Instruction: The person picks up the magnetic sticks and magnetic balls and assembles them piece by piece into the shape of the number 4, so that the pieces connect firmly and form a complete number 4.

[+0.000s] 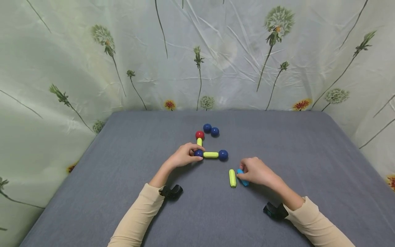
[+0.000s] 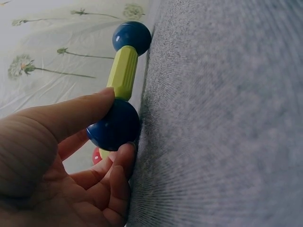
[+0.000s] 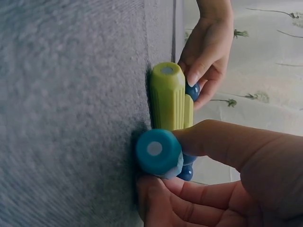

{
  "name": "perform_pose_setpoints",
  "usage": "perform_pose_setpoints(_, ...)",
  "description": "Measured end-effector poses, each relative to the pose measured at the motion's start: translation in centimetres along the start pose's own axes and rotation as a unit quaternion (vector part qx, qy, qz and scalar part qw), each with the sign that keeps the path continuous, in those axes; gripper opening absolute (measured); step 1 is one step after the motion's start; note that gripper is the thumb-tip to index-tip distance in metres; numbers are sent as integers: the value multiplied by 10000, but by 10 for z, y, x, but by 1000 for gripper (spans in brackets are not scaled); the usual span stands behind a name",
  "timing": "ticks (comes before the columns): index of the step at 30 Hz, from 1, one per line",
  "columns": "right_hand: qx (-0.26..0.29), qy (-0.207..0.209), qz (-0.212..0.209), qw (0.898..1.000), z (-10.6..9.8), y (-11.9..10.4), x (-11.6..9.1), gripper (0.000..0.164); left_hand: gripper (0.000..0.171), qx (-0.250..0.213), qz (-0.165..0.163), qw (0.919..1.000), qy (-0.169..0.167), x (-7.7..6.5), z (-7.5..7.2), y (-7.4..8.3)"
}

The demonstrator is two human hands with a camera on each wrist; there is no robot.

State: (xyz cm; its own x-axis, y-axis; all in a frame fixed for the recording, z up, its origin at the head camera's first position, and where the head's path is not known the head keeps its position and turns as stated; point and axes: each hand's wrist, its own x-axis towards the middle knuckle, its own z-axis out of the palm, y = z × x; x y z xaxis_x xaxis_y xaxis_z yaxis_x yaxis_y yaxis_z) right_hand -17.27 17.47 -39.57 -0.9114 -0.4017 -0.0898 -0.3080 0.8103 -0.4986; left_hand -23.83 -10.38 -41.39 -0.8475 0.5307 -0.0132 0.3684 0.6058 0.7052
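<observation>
A: Left hand point(image 1: 185, 155)?
B: Pinches the dark blue corner ball point(image 2: 116, 125), from which two yellow rods point(image 1: 211, 155) run to a red ball point(image 1: 200, 134) and a blue end ball point(image 1: 223, 155).
A: Right hand point(image 1: 257, 171)?
B: Well apart from the left. Thumb and fingers pinch the blue rod point(image 3: 157, 153) at the grey tabletop point(image 1: 197, 216), just beside a loose yellow rod point(image 1: 232, 178).

this is a curtained-off nook: flowered curtain point(image 1: 172, 75), grey table point(image 1: 86, 206).
</observation>
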Motion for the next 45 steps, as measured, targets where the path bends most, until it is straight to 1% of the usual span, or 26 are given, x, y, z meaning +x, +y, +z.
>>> perform_pose_setpoints(4, 281, -61, -50, 9996, -3, 4, 1, 8, 30, 24, 2, 10000, -16, 0, 0, 0)
perform_pose_setpoints(7, 616, -187, -32, 9979, -5, 8, 2, 9, 31, 34, -26, 10000, -16, -1, 0, 1)
perform_pose_setpoints(11, 1074, -343, -19, 9936, -7, 14, 6, 12, 31, 51, -53, 10000, -23, -1, 0, 1)
perform_pose_setpoints(14, 1373, -364, 7, 9899, -7, 19, 10, 15, 30, 49, -64, 10000, -19, -2, 0, 0)
perform_pose_setpoints(17, 1591, -317, 77, 9867, -5, 21, 11, 18, 30, 50, -70, 10000, -2, -3, 0, -1)
perform_pose_setpoints(23, 1828, -175, 80, 9830, -4, 25, 14, 22, 31, 16, -39, 10000, 2, -4, 0, -1)
perform_pose_setpoints(29, 2114, -80, 308, 9769, -5, 30, 16, 28, 31, -9, -37, 10000, 57, -3, 1, 0)
perform_pose_setpoints(33, 2423, -55, 423, 9693, -6, 33, 16, 31, 32, -22, -40, 10000, 16, -1, 4, -1)
perform_pose_setpoints(36, 2739, -43, 498, 9605, -7, 35, 17, 33, 32, -31, -29, 10000, 18, -1, 5, -2)
perform_pose_setpoints(40, 3024, -91, 470, 9520, -8, 37, 20, 35, 31, -38, -33, 10000, 61, -1, 4, -3)
perform_pose_setpoints(45, 3258, -149, 431, 9443, -9, 40, 25, 38, 31, 2, 6, 10000, 75, -2, 2, -3)
